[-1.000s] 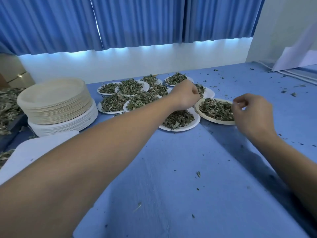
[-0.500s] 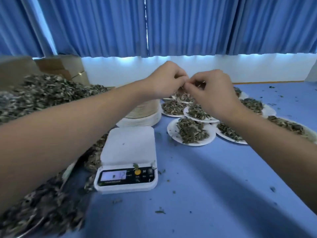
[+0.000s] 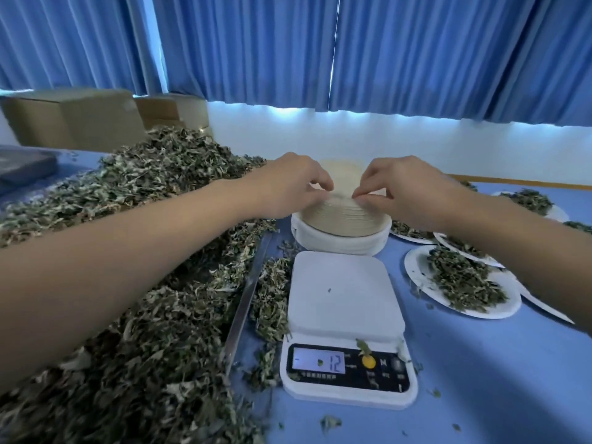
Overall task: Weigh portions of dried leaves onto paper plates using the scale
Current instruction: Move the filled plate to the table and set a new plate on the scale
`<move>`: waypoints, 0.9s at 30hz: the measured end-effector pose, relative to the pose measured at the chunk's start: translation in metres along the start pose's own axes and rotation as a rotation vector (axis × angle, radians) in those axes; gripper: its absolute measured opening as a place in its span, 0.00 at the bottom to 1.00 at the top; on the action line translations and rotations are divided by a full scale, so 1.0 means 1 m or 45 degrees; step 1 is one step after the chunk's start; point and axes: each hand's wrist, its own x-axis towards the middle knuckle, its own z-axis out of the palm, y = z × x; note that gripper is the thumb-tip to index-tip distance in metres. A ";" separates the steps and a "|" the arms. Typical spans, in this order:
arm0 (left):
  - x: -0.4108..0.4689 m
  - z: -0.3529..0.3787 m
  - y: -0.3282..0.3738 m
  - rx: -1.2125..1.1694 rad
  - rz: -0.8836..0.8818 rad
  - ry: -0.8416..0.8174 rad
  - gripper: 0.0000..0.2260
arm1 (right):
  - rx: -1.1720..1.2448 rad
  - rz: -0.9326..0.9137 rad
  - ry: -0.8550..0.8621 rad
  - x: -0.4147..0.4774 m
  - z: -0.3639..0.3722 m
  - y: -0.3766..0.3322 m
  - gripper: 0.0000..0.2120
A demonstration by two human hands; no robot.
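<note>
A white digital scale (image 3: 344, 296) stands on the blue table with nothing on its platform; its display reads 12. Just behind it is a tall stack of paper plates (image 3: 341, 219). My left hand (image 3: 288, 184) and my right hand (image 3: 403, 190) both reach over the stack, and their fingertips pinch the rim of the top plate from either side. A big heap of dried leaves (image 3: 134, 251) fills the table's left side. Filled plates (image 3: 461, 280) of leaves lie to the right.
A metal tray edge (image 3: 246, 296) runs between the leaf heap and the scale. Cardboard boxes (image 3: 73, 120) stand at the back left below blue curtains. Loose leaf bits are scattered on the blue tablecloth (image 3: 480, 379).
The view has swung left from the filled plates to the scale and leaf heap. Both hands moved from the filled plates to the plate stack and now pinch its top plate.
</note>
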 end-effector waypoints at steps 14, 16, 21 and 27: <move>0.006 0.005 -0.013 -0.144 0.223 0.014 0.07 | -0.242 -0.202 -0.147 0.000 -0.005 0.001 0.16; 0.006 0.006 -0.014 -0.155 0.245 0.015 0.07 | -0.329 -0.242 -0.150 0.000 -0.005 0.000 0.20; 0.007 0.006 -0.016 -0.152 0.268 0.011 0.08 | -0.512 -0.351 -0.126 -0.001 -0.003 0.001 0.29; 0.007 0.001 -0.012 -0.145 0.247 0.027 0.09 | -0.577 -0.426 -0.010 0.000 -0.004 0.003 0.26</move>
